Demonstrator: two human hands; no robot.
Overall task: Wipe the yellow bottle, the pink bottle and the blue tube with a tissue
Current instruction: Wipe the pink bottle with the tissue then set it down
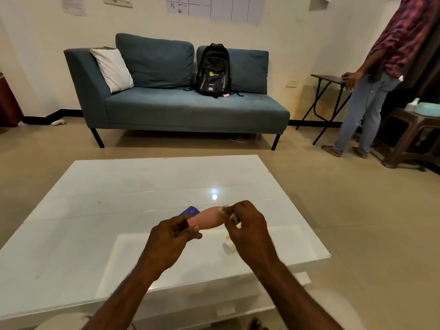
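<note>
I hold the pink bottle point(206, 219) level above the white table point(119, 198). My left hand point(171, 236) grips its near end. My right hand point(247, 225) pinches a small white tissue point(232, 216) against the bottle's far end. A blue tube point(190, 211) lies on the table just behind my left hand, mostly hidden. Under my right hand, a bit of yellow and white point(229, 244) shows on the table; I cannot tell whether it is the yellow bottle.
Beyond the table stands a blue sofa point(178, 103) with a black backpack point(213, 70). At the right, a person point(378, 75) stands by a folding table point(328, 79) and a brown stool point(414, 136). Open floor surrounds the table.
</note>
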